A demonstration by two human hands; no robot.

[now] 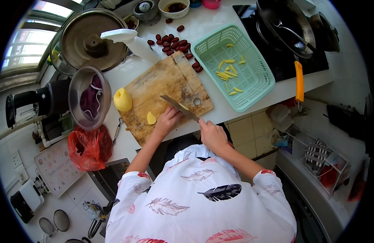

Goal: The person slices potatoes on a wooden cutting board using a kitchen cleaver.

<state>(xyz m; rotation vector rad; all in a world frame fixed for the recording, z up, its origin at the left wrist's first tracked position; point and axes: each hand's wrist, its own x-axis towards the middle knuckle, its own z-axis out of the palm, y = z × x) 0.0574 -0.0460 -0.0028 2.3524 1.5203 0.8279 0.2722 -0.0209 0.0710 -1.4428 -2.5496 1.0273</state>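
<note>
My right hand (213,135) is closed round the handle of a kitchen knife (176,106). Its blade lies across the right part of a worn wooden cutting board (154,89). My left hand (169,118) is beside the blade, fingers bent and pressed down on a pale yellow piece (183,106) that is mostly hidden by the knife and fingers. Left of that hand, a cut yellow wedge (151,118) lies on the board. A peeled yellow, apple-like fruit (122,100) with a hollow on top sits at the board's left edge.
A green basket (263,77) with cut yellow strips (226,74) stands right of the board. Red dates (170,42) lie behind it, near a white spray bottle (132,42). A bowl with purple cloth (90,97) is left; a stove with a wok (286,24) is far right.
</note>
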